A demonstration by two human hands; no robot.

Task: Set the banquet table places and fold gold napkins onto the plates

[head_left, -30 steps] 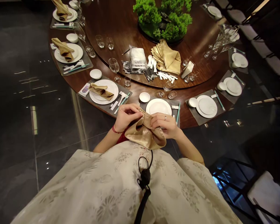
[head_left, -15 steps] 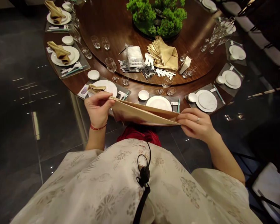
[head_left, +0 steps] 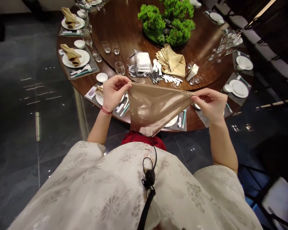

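A gold cloth napkin [head_left: 156, 103] hangs stretched between my two hands, its top edge nearly level and its lower part drooping to a point. My left hand [head_left: 115, 92] pinches the top left corner between thumb and fingers. At the other end, my right hand [head_left: 210, 103] pinches the top right corner. Behind the cloth, a white plate [head_left: 172, 122] on the near table edge is mostly covered. Another plate [head_left: 99, 99] with a folded napkin [head_left: 99, 90] on it lies partly behind my left hand.
A round wooden table [head_left: 124, 35] carries place settings along its rim. On its raised centre lie stacked gold napkins [head_left: 172, 62], a plastic-wrapped white pack [head_left: 143, 62], chopsticks, spoons and glasses. A green miniature tree display [head_left: 168, 22] stands farther back. Chairs [head_left: 265, 52] line the right.
Both hands have risen and moved forward over the table edge. The napkin, earlier held slanted with a gap between its layers, now hangs down as a spread sheet.
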